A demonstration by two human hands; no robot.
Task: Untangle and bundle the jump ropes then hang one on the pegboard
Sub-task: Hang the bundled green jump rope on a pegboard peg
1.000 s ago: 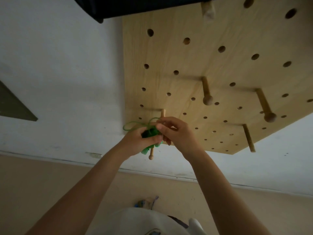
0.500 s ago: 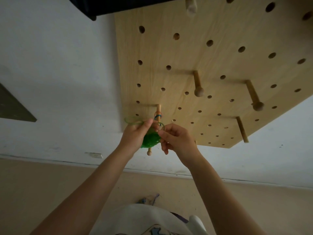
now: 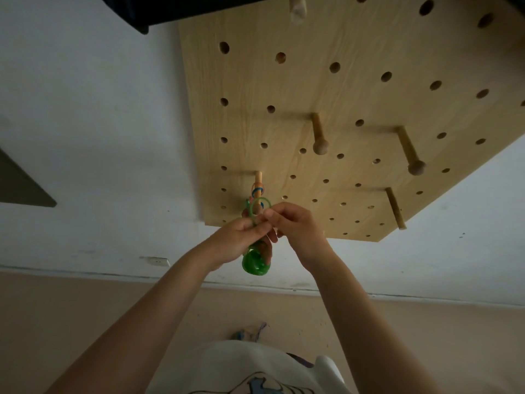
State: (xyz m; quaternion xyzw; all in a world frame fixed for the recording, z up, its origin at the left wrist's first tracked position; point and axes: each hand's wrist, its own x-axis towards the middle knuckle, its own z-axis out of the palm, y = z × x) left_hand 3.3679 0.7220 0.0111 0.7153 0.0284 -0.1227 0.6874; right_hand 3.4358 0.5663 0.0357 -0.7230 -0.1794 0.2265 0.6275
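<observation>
A wooden pegboard hangs on the white wall. On its lower left peg sit loops of a green jump rope with a blue band. My left hand grips the bundled rope, and its green handles hang out below my fingers. My right hand pinches the rope loop just in front of the peg's tip, touching my left hand. The peg's end is hidden behind the hands.
Three other wooden pegs stick out of the board to the right. A dark object overhangs the top edge. A wall socket sits low on the wall. Another rope lies on the beige floor.
The rope's loops have gone further onto the peg. My hands have closed together in front of the peg, and the green handles now hang lower beneath my left hand.
</observation>
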